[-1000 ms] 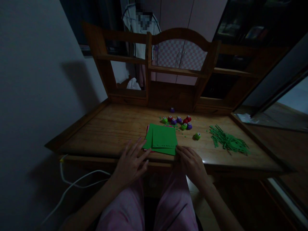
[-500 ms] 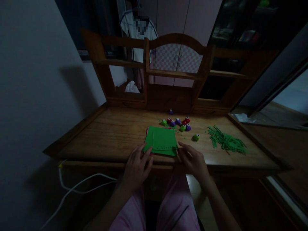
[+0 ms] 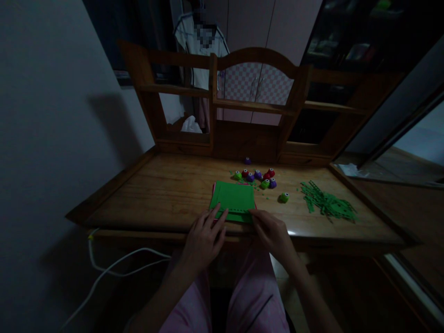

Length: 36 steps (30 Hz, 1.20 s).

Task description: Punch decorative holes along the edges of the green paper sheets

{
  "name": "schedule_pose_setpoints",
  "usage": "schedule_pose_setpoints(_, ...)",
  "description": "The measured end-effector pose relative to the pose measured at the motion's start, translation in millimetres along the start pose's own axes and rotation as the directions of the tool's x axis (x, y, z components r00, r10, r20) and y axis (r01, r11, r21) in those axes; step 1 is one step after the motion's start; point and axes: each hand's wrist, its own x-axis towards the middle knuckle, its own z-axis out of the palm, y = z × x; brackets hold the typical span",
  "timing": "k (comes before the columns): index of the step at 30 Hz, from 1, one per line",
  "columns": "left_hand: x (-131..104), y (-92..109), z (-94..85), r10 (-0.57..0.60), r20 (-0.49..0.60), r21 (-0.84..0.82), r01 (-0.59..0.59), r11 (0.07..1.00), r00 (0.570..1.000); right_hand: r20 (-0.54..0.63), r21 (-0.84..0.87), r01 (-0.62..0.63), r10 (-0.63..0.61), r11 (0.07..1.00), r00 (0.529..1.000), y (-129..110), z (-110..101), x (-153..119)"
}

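A stack of green sheets (image 3: 236, 196) lies near the table's front edge, with a pink-red sheet showing at its rim. Along the near side of the top sheet runs a row of small punched holes. My left hand (image 3: 205, 237) rests its spread fingertips on the stack's near left part. At the near right corner, the thumb and fingers of my right hand (image 3: 272, 227) pinch the top green sheet's edge. Just beyond the stack stand several small craft punches in green, red and purple, among them a green punch (image 3: 265, 183) and a purple punch (image 3: 250, 177).
A tangle of punched green paper strips (image 3: 328, 203) lies on the right of the wooden table (image 3: 149, 199). One green punch (image 3: 283, 198) stands apart, left of the strips. Tiny green cut-outs are scattered around the punches. A wooden shelf (image 3: 249, 107) rises at the back.
My right hand has shifted slightly left along the sheet's near edge. The top sheet has moved a little left and away from me, and my left hand has slid slightly right.
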Motion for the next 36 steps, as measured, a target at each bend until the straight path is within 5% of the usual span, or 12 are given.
schedule_pose_setpoints(10, 7, 4, -3.6, 0.02, 0.06, 0.078, -0.025, 0.997, 0.998, 0.191, -0.394, 0.257, -0.195, 0.883, 0.962, -6, 9, 9)
schedule_pose_setpoints(21, 9, 5, -2.5, 0.01, 0.049, 0.11, -0.016, 0.994, 0.999, 0.252, -0.423, 0.371, -0.286, 0.827, 0.924, -2, 9, 13)
schedule_pose_setpoints(36, 11, 9, -2.3, 0.053, 0.057, 0.164, -0.061, 0.985, 0.997, 0.15, -0.42, 0.315, -0.277, 0.851, 0.949, 13, -3, -9)
